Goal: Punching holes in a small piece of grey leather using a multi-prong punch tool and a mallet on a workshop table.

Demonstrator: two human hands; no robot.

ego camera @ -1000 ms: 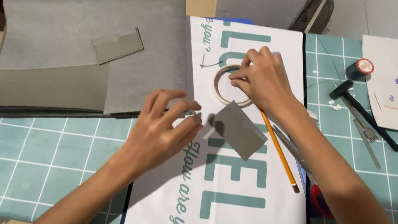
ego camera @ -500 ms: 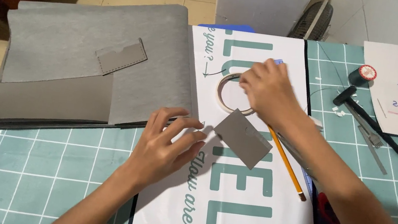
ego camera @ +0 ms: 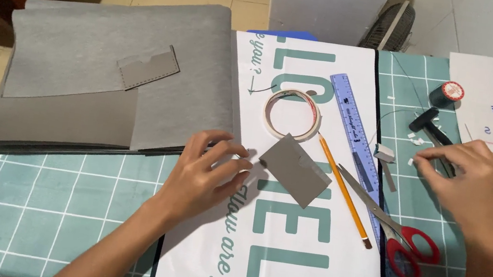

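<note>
1. Head view: the left hand (ego camera: 204,174) rests on the white banner (ego camera: 281,268), fingers curled, holding nothing I can make out.
2. Just right of its fingertips lies the small grey leather rectangle (ego camera: 294,169), long axis running far-left to near-right.
3. Farther right, the right hand (ego camera: 472,185) pinches at a black tool (ego camera: 433,127); whether it grips it, I cannot tell.

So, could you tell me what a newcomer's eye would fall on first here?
Probably the white banner with big teal letters down the table's middle, where the left hand touches a small grey rectangle. Next, the red-handled scissors at right, near the right hand.
</note>
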